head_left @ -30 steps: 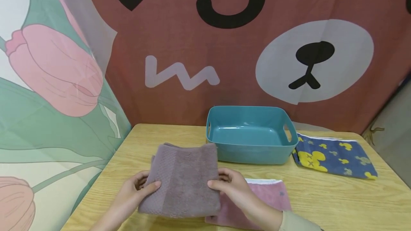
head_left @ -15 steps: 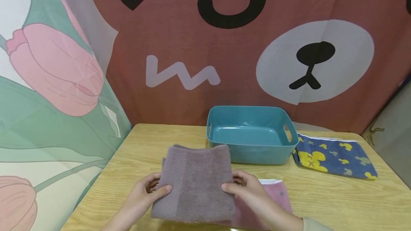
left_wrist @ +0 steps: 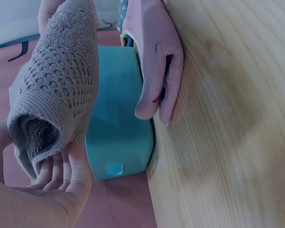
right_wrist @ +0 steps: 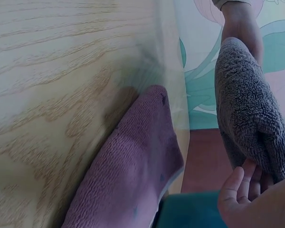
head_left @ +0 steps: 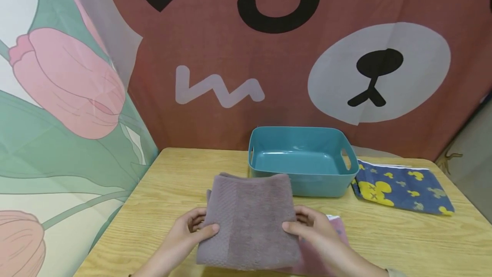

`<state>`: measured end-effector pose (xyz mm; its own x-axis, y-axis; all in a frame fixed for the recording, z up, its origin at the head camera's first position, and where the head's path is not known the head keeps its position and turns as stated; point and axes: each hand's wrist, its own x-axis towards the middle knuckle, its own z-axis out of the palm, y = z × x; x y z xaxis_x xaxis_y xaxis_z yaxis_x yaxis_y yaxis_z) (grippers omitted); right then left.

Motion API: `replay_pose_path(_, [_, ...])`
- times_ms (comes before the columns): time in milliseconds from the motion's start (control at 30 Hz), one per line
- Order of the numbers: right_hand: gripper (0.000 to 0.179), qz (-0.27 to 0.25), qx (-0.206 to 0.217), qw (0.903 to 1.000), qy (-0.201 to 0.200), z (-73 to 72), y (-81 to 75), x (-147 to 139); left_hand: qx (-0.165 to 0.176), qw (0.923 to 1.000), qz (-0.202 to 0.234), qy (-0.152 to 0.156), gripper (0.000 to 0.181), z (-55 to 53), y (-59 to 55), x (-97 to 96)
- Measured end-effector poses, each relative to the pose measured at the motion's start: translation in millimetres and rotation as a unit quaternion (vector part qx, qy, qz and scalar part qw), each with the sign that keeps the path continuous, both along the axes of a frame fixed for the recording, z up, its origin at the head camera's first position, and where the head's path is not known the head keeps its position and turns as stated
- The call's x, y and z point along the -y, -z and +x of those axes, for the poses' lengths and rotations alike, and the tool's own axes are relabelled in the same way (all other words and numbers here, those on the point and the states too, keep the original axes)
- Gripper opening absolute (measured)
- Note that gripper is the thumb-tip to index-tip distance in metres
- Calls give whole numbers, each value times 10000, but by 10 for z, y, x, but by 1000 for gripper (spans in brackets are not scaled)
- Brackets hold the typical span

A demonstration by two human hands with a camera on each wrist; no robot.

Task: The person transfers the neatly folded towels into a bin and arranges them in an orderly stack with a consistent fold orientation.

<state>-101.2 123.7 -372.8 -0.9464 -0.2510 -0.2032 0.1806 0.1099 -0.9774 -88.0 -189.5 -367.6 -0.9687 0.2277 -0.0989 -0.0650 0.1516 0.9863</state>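
Observation:
A folded mauve-grey towel (head_left: 257, 221) is held up above the table between both hands. My left hand (head_left: 194, 232) grips its left edge, thumb on the near face and fingers behind. On the opposite edge, my right hand (head_left: 311, 228) pinches the towel the same way. The left wrist view shows the towel's rolled fold (left_wrist: 57, 90) with a woven band, the fingers under it. Below the towel, a folded pink towel (head_left: 340, 228) lies on the table, partly hidden by the right hand and forearm; the right wrist view shows more of this pink towel (right_wrist: 128, 166).
A teal plastic basin (head_left: 307, 183) with side handle holes stands at the back of the wooden table (head_left: 153, 200). Right of it lies a folded blue towel (head_left: 403, 189) with yellow mouse shapes. A printed bear curtain (head_left: 215, 131) hangs behind the table.
Both hands have carried the mauve-grey towel to the right, so it covers more of the pink towel and overlaps the basin's front left corner. The basin and blue towel stay put.

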Motion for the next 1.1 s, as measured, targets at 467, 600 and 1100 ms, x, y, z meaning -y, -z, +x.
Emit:
replay_pose_path(467, [52, 409, 270, 9987, 126, 27, 53, -265, 166, 9990, 241, 328, 53, -55, 72, -208])
replay_pose_path(600, [56, 555, 385, 9977, 79, 21, 88, -375, 300, 9979, 338, 468, 54, -69, 94, -281])
replay_pose_path(1100, [71, 875, 1053, 9879, 735, 53, 96, -587, 157, 9970, 566, 506, 53, -79, 185, -561])
